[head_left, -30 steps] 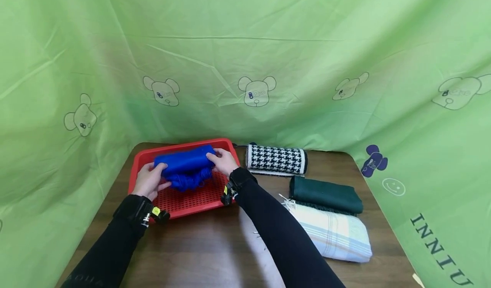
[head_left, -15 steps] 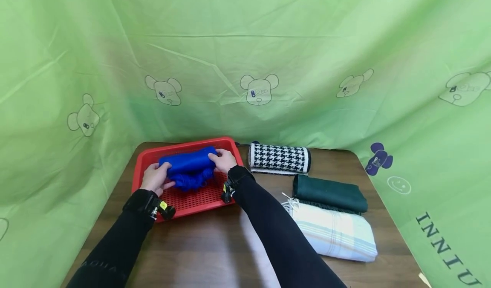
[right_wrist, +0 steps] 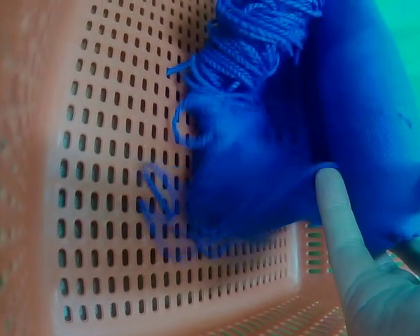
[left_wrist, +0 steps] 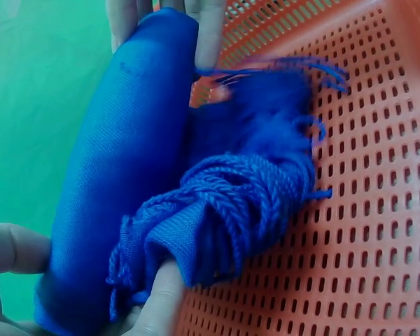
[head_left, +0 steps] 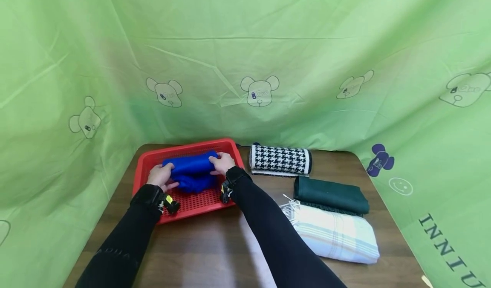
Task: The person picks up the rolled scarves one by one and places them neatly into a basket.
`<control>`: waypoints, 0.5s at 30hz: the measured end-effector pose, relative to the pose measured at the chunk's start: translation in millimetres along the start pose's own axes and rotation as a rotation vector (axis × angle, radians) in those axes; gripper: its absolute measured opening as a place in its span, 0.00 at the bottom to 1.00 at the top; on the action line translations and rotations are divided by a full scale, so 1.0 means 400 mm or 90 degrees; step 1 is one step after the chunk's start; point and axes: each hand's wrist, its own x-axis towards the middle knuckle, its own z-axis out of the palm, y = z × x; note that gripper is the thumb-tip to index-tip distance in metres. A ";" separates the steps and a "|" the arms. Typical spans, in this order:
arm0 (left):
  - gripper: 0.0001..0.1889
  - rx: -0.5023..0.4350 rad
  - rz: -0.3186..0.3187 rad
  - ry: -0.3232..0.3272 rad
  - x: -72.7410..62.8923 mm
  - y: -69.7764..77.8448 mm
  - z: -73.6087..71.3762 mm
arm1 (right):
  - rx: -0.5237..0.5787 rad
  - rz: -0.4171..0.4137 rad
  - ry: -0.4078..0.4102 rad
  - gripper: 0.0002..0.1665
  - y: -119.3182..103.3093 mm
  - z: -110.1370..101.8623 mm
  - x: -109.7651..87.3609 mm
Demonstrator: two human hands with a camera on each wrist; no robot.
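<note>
A rolled blue scarf (head_left: 189, 164) is held over the red plastic basket (head_left: 192, 214), with its roll lying crosswise. At the left end my left hand (head_left: 160, 176) grips the roll. The thumb lies on one side, and a finger touches the loose end in the left wrist view. My right hand (head_left: 223, 163) pinches the right end of the roll, with a finger along its near side. A bunched end with twisted fringe (left_wrist: 245, 189) hangs beneath the roll, close over the perforated basket floor (left_wrist: 364, 231). It is partly blurred in the right wrist view.
Right of the basket, a black-and-white houndstooth roll (head_left: 281, 159) lies at the back of the wooden table (head_left: 199, 249). In front of it are a dark green rolled cloth (head_left: 331, 195) and a pale plaid fringed one (head_left: 337, 232). A green curtain (head_left: 215, 58) hangs behind.
Both hands have brought the blue scarf slightly nearer the basket's front, and its loose fringed end has shifted beneath the roll. The grip stays on both ends; the other cloths lie still.
</note>
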 end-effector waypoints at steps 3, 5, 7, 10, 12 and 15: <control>0.41 0.002 -0.002 0.011 -0.003 0.005 0.003 | -0.006 0.011 0.001 0.36 -0.002 0.008 0.000; 0.41 0.007 -0.002 0.019 -0.001 0.005 0.002 | -0.020 0.013 0.002 0.36 0.002 0.012 0.006; 0.42 0.016 -0.003 0.022 0.012 -0.003 -0.002 | -0.024 0.015 -0.001 0.36 0.009 0.011 0.015; 0.43 0.030 -0.003 0.020 0.030 -0.012 -0.007 | -0.026 0.014 -0.004 0.38 0.031 0.003 0.048; 0.43 0.040 -0.003 0.017 0.040 -0.015 -0.010 | -0.029 0.002 -0.008 0.39 0.050 -0.003 0.077; 0.43 0.048 0.000 0.019 0.048 -0.013 -0.012 | -0.041 -0.002 -0.016 0.39 0.054 -0.005 0.088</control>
